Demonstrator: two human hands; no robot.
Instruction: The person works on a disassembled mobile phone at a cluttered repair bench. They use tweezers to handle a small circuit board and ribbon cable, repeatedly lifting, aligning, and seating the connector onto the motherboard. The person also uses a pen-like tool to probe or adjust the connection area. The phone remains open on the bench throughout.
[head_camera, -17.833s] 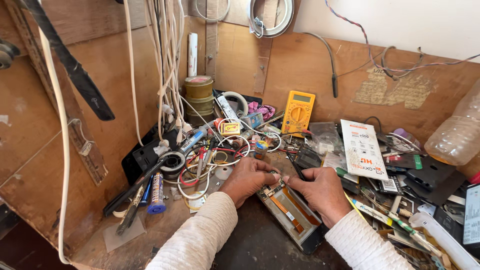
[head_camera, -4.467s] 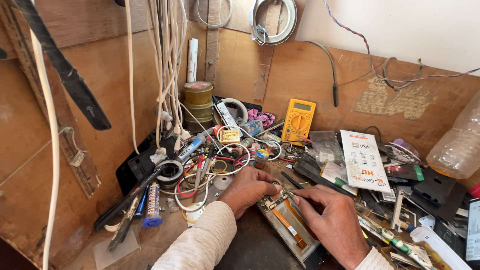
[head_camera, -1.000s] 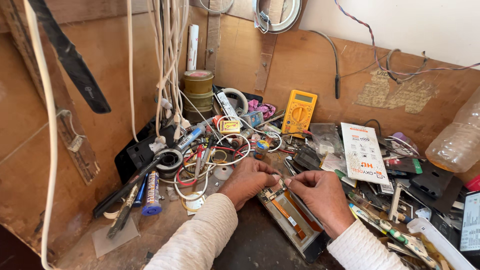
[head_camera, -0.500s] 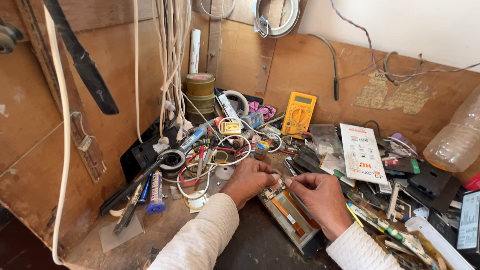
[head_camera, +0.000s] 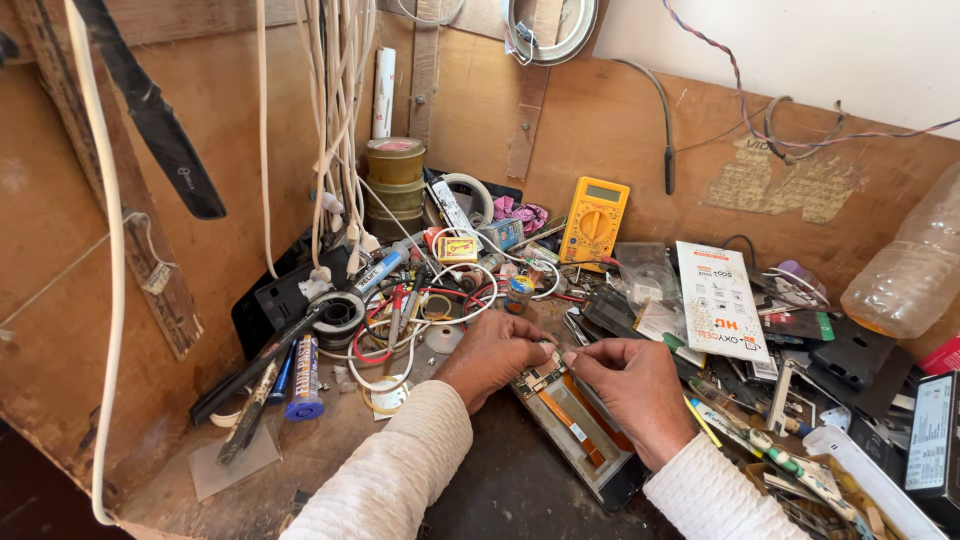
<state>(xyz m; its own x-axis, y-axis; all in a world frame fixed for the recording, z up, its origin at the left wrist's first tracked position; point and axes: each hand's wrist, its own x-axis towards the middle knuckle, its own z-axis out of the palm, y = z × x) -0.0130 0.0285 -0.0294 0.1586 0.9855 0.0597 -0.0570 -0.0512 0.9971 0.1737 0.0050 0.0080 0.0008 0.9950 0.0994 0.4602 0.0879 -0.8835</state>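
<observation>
- Both hands sit on the opened phone (head_camera: 580, 425) lying mid-bench: left hand (head_camera: 492, 352) presses its top corner, fingers curled; right hand (head_camera: 632, 385) pinches something tiny there, can't tell what.
- I'd keep movements small: wire tangle (head_camera: 410, 310) crowds left, yellow multimeter (head_camera: 594, 222) behind, free bench only toward you.

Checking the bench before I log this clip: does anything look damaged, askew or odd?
The opened phone under the left hand and right hand lies with its back off and innards bare. A clear plastic bottle leans tilted at the right wall. Wires and tools are heaped loosely around; nothing looks spilled.
</observation>
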